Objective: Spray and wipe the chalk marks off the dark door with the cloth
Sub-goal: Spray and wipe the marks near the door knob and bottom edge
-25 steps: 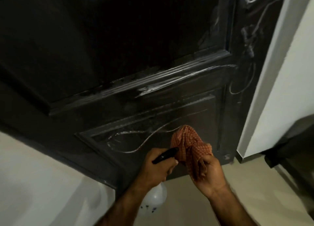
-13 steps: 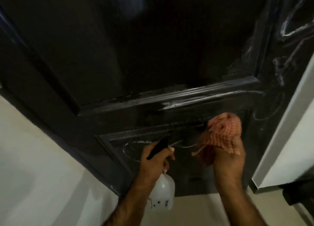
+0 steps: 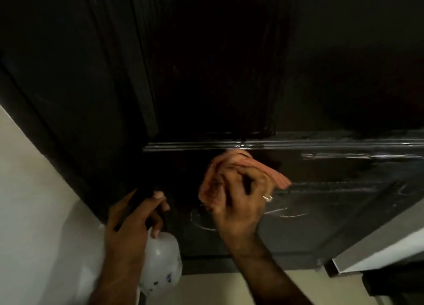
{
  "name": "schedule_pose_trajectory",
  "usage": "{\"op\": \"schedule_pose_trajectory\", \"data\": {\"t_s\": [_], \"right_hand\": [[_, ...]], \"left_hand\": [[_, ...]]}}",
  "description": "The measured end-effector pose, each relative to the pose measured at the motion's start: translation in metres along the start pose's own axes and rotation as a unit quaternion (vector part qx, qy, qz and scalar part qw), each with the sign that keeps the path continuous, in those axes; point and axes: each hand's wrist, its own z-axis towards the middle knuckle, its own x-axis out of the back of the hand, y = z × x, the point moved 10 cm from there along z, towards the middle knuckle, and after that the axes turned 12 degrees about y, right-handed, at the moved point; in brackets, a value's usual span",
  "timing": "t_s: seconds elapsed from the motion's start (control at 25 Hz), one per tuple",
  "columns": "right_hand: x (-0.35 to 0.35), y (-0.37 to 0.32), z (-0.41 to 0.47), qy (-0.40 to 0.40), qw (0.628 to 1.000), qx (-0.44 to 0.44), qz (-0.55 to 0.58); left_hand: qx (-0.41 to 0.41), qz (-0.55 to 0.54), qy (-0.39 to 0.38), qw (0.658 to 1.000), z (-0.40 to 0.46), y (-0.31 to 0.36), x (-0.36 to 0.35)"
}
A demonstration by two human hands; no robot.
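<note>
A home interior: dark panelled wooden door (image 3: pixel 229 75), plain pale wall (image 3: pixel 34 201), pale floor (image 3: pixel 206 288).

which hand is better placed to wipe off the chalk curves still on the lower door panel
Right. The right hand already presses the orange checked cloth against the dark door, just above the remaining chalk curves. The left hand is busy gripping the spray bottle.
</note>
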Motion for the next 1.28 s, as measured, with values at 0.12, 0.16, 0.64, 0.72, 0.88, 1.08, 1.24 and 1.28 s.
{"op": "schedule_pose_trajectory", "data": {"t_s": [0.12, 0.16, 0.64, 0.72, 0.88, 1.08, 1.24, 1.28], "right_hand": [[-0.005, -0.021, 0.009, -0.061, 0.994, 0.094, 0.020], [-0.001, -0.021, 0.010, -0.076, 0.989, 0.123, 0.023], [0.215, 0.259, 0.119, 0.179, 0.958, -0.223, -0.038], [0.221, 0.272, 0.114, 0.206, 0.940, -0.272, -0.005], [0.205, 0.238, 0.112, 0.238, 0.936, -0.257, -0.041], [0.117, 0.119, 0.106, 0.151, 0.983, -0.026, -0.098], [0.024, 0.010, 0.057, 0.022, 0.996, 0.085, -0.012], [-0.001, -0.022, 0.044, -0.027, 0.991, 0.131, 0.023]], "left_hand": [[-0.001, -0.001, 0.004, 1.000, 0.000, -0.001, -0.002], [-0.003, 0.004, 0.004, 1.000, -0.002, -0.002, -0.009], [0.000, 0.038, -0.166, 0.985, -0.119, -0.008, -0.209], [0.000, 0.051, -0.200, 0.979, -0.133, -0.008, -0.233], [-0.017, 0.061, -0.187, 0.980, -0.122, 0.008, -0.218], [-0.043, 0.048, -0.090, 0.994, -0.068, 0.026, -0.124], [-0.048, 0.030, 0.000, 0.998, -0.030, 0.034, -0.043], [-0.043, 0.024, 0.024, 0.998, -0.024, 0.035, -0.025]]}}
